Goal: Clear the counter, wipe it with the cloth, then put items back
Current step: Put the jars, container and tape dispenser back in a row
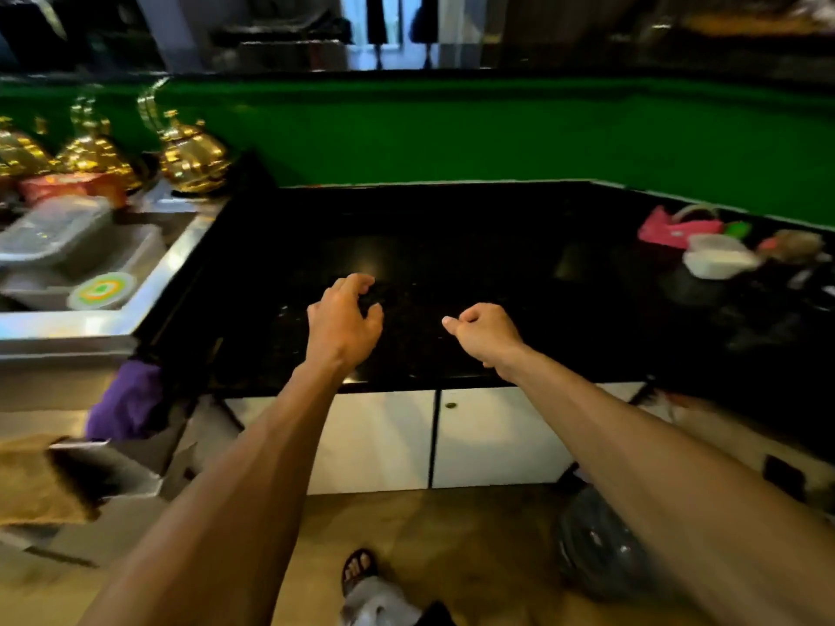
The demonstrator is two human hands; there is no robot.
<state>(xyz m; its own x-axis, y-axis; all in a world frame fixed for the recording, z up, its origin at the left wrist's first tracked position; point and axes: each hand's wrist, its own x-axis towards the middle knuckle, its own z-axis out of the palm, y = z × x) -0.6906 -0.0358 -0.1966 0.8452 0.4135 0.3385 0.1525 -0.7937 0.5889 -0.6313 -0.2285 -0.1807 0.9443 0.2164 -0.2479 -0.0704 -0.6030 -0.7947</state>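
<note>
Counter (452,246): black stone, and its middle stretch in front of me is bare; I judge this part cleared.
Cloth: a purple cloth (126,399) hangs at the near left, below the counter's corner and well apart from both my hands; I take it for the wiping cloth, though the blur leaves me unsure.
Left hand (344,320): over the near middle of the counter, fingers spread and curled, holding nothing.
Right hand (485,333): just right of the left, fingers curled loosely in, nothing visible inside it.
Items right: a white tub (718,259), a pink thing (675,230) and other blurred bits sit crowded at the far right of the counter.
Items left: gold pots (192,155) and clear boxes (54,230) stand by the steel sink (149,286).
Progress: I cannot tell whether the stone is wiped; I judge the wiping and the putting back are left.
</note>
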